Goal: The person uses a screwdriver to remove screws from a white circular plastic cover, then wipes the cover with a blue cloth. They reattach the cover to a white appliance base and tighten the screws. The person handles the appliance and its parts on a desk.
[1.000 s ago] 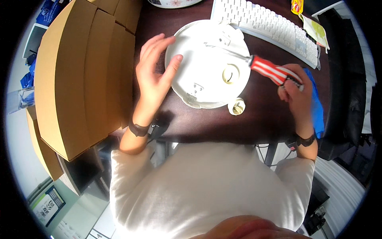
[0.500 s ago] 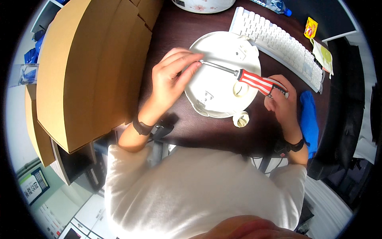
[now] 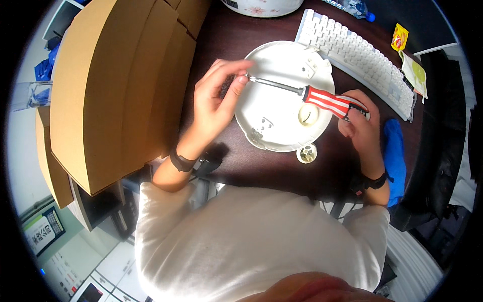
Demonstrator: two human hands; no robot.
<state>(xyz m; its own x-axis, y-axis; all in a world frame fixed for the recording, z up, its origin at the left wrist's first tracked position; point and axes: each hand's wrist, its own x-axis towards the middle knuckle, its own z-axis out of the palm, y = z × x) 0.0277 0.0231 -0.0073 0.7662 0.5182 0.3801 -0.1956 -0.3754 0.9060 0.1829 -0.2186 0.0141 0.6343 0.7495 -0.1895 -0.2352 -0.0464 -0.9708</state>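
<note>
My right hand (image 3: 361, 121) is wrapped around the red-and-white striped handle of a screwdriver (image 3: 327, 102). Its metal shaft points left across a round white plastic housing (image 3: 282, 116). At the shaft's tip, my left hand (image 3: 217, 95) has thumb and fingers bent close together over the housing's left rim. A tiny metallic piece shows by the thumb tip, too small to name, and the index finger is blurred. A round cream socket part (image 3: 308, 115) sits on the housing below the screwdriver handle. A small cream ring-shaped part (image 3: 306, 153) lies at the housing's near edge.
Beyond the housing lies a white keyboard (image 3: 357, 55), with a yellow packet (image 3: 400, 36) to its right. Tall cardboard boxes (image 3: 121, 95) line the left side. A blue cloth-like item (image 3: 394, 161) rests right of my right wrist. A white flowered container (image 3: 261, 7) stands behind.
My left index finger has lifted away from the thumb, and the screwdriver tip shows more plainly. The whole view has shifted slightly. My right hand keeps its grip on the handle.
</note>
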